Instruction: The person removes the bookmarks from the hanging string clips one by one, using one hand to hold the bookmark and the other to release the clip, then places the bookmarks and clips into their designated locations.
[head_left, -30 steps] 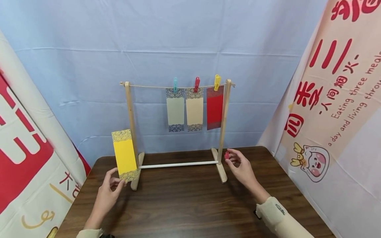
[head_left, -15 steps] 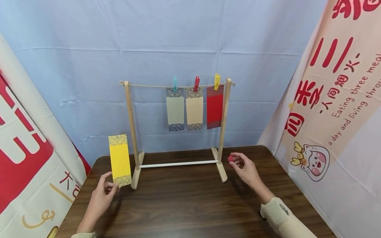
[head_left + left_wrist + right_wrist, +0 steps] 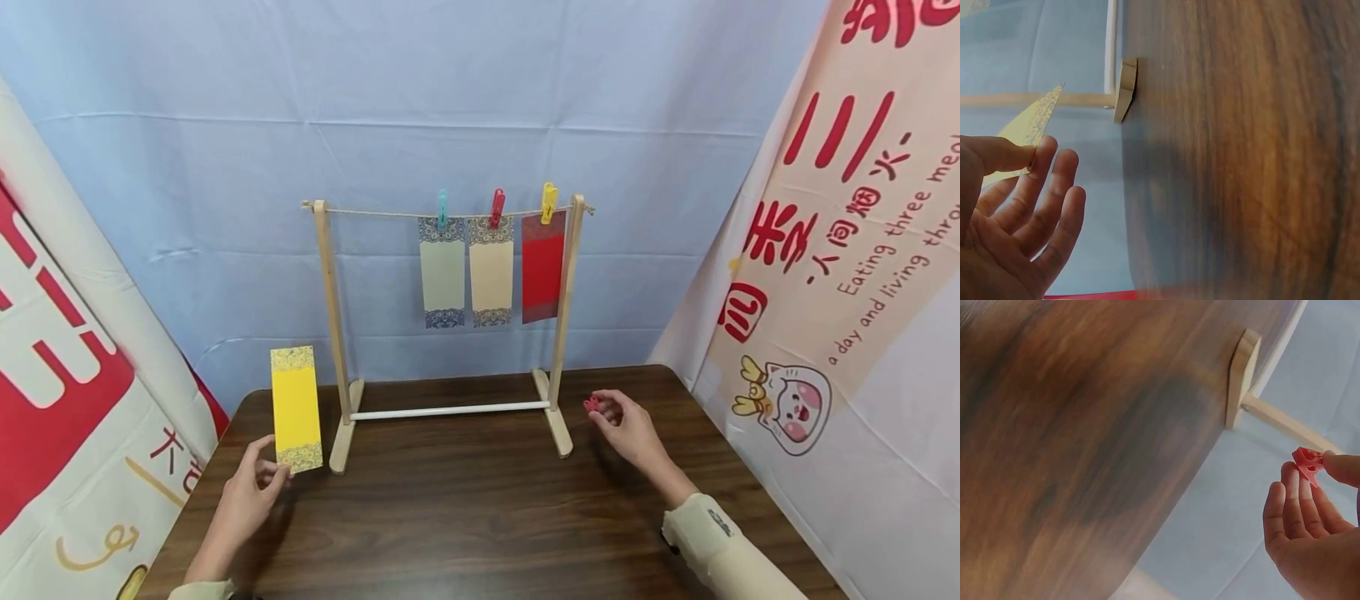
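Observation:
My left hand (image 3: 251, 492) pinches the bottom edge of a yellow card (image 3: 296, 408) with patterned borders, holding it upright left of the wooden stand (image 3: 332, 317). In the left wrist view, thumb and forefinger meet on the card's corner (image 3: 1038, 119). To the right of the stand, my right hand (image 3: 630, 429) holds a small red clothespin (image 3: 1309, 464) between thumb and fingers. From the stand's string (image 3: 375, 213) hang a grey-green card (image 3: 442, 275) under a blue clothespin (image 3: 442, 208), a beige card (image 3: 491, 275) under a red one, and a red card (image 3: 542, 271) under a yellow one.
The stand's feet (image 3: 555, 425) rest on the dark wooden table (image 3: 450, 517), joined by a white bar (image 3: 450, 412). Behind hangs a pale blue cloth (image 3: 450, 100); printed banners (image 3: 825, 250) flank both sides.
My left hand has moved left and down with the yellow card, away from the stand's post. My right hand has drawn a little to the right and down with the red clothespin.

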The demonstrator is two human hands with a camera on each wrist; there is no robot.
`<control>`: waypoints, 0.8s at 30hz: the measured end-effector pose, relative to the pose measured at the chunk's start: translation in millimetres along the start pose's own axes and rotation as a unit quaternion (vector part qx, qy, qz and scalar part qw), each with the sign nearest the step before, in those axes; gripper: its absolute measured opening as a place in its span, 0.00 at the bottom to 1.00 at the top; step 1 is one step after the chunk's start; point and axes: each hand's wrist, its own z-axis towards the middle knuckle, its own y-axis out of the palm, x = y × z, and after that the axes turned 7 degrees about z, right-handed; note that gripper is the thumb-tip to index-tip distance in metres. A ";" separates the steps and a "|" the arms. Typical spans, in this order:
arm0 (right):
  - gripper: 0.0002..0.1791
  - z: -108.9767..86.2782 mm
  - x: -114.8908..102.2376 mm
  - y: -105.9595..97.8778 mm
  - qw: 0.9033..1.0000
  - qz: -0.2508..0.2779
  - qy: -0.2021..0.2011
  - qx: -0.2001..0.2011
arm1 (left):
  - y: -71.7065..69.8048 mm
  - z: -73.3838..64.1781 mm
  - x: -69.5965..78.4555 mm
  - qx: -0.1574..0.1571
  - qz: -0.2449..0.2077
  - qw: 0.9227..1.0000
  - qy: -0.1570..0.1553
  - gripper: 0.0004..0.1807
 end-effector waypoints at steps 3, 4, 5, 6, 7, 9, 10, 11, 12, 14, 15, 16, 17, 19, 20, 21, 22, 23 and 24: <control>0.18 0.3 3.8 -1.4 1.000 -0.015 0.010 -0.010 | -0.8 1.3 -2.0 -0.012 0.004 1.000 -0.005 0.33; 0.18 0.5 5.3 -1.7 1.000 -0.021 0.015 -0.013 | -1.1 1.9 -2.5 -0.017 0.004 1.000 -0.006 0.33; 0.18 0.7 6.2 -1.8 0.999 -0.026 0.020 -0.016 | -1.4 2.7 -2.9 -0.022 0.006 1.000 -0.008 0.33; 0.18 0.9 7.6 -2.1 0.999 -0.029 0.025 -0.020 | -1.5 3.5 -3.4 -0.026 0.007 1.000 -0.009 0.34; 0.18 1.2 8.7 -2.3 0.999 -0.033 0.028 -0.024 | -1.7 4.4 -4.0 -0.030 0.008 0.999 -0.011 0.34; 0.18 1.5 10.8 -2.6 0.998 -0.041 0.034 -0.030 | -2.0 5.8 -5.5 -0.039 0.010 0.999 -0.016 0.34; 0.18 1.7 11.7 -2.5 0.998 -0.043 0.037 -0.033 | -2.1 6.3 -6.7 -0.042 0.010 0.999 -0.019 0.34; 0.18 1.7 12.6 -2.4 0.998 -0.045 0.039 -0.037 | -2.2 6.6 -7.9 -0.046 0.010 0.999 -0.023 0.34; 0.18 1.9 13.6 -2.3 0.997 -0.047 0.041 -0.040 | -2.3 6.8 -9.2 -0.049 0.010 0.998 -0.025 0.34; 0.18 2.6 15.3 -2.0 0.997 -0.049 0.045 -0.044 | -2.7 7.3 -11.4 -0.054 0.010 0.998 -0.029 0.34; 0.18 3.1 16.8 -2.0 0.997 -0.050 0.047 -0.046 | -3.0 7.6 -12.1 -0.056 0.009 0.998 -0.030 0.34; 0.18 3.7 18.1 -1.9 0.996 -0.051 0.049 -0.048 | -3.4 8.0 -12.8 -0.058 0.010 0.998 -0.031 0.34; 0.18 4.1 19.4 -1.8 0.996 -0.051 0.051 -0.049 | -3.7 8.4 -13.4 -0.060 0.011 0.998 -0.031 0.34; 0.18 4.8 21.5 -1.6 0.996 -0.055 0.052 -0.050 | -4.5 8.9 -13.7 -0.062 0.012 0.997 -0.032 0.34; 0.18 5.1 22.6 -1.4 0.996 -0.057 0.052 -0.050 | -4.8 9.1 -13.8 -0.064 0.013 0.997 -0.033 0.34; 0.17 5.2 23.3 -1.2 0.996 -0.058 0.053 -0.051 | -4.9 9.3 -14.1 -0.066 0.012 0.997 -0.032 0.34; 0.17 5.4 23.8 -1.0 0.995 -0.061 0.053 -0.051 | -4.9 9.6 -14.6 -0.066 0.013 0.997 -0.032 0.34; 0.17 5.5 24.1 -0.6 0.995 -0.063 0.054 -0.052 | -4.9 9.7 -14.9 -0.067 0.013 0.997 -0.033 0.34; 0.17 5.5 24.3 -0.2 0.995 -0.065 0.055 -0.054 | -4.9 9.8 -15.1 -0.069 0.011 0.997 -0.033 0.34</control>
